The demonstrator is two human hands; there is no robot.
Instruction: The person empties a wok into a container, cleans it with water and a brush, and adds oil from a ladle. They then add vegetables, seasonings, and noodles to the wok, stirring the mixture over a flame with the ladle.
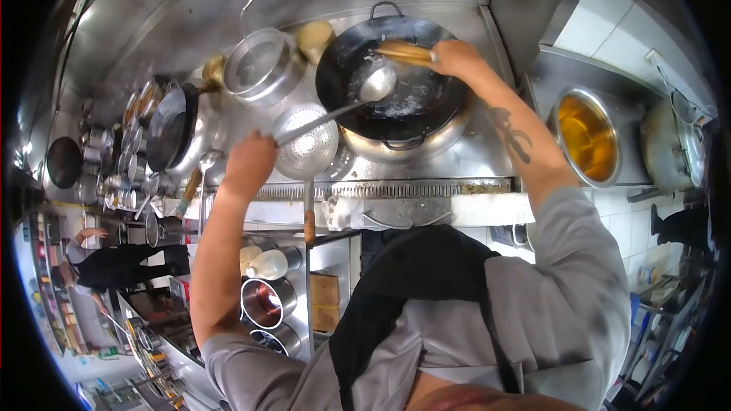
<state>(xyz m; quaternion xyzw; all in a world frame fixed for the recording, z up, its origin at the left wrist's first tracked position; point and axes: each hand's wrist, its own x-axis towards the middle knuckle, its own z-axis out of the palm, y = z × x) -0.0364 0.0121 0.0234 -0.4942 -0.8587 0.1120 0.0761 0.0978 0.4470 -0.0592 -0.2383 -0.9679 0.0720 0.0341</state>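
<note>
A black wok (438, 110) sits on the stove, with some water and foam in its bottom. My left hand (251, 161) is closed round the long handle of a metal ladle (378, 84), whose bowl is inside the wok. Over the wok's far right side, my right hand (457, 58) grips a bamboo wok brush (405, 52), its bristle end blurred by motion. Below the ladle's handle lies a perforated skimmer (306, 141) with a wooden grip.
A metal strainer pot (263, 67) stands left of the wok, beside a yellowish container (315, 40). At right are a bowl of amber liquid (586, 137) and a large lidded pot (673, 144). A second wok (169, 128) is at left; another person (122, 262) stands farther off.
</note>
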